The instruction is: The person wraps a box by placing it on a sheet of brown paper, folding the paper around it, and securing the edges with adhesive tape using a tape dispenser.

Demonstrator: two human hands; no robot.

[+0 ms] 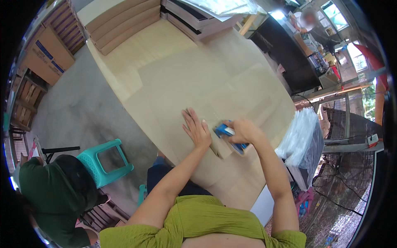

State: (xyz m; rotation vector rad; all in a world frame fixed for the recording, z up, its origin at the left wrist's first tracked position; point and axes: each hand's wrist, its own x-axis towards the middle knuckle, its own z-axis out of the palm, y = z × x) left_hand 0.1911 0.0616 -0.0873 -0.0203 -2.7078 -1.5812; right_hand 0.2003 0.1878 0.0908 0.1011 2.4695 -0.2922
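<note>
A large flat sheet of brown cardboard (198,84) lies over the table in front of me. My left hand (196,129) rests on it, palm down with the fingers spread. Just to its right, my right hand (247,134) is closed around a blue tape dispenser (224,130), slightly blurred by motion. Below the dispenser, a narrow tan strip or flap (222,149) shows between my hands; I cannot tell whether it is tape or cardboard.
Stacked cardboard (120,25) stands at the table's far left, beside dark-and-white stacked boxes (186,18). Clear plastic bags (298,138) are piled at the right edge. A teal stool (89,163) and a person in dark green (51,202) are at left. Another person (304,22) is far right.
</note>
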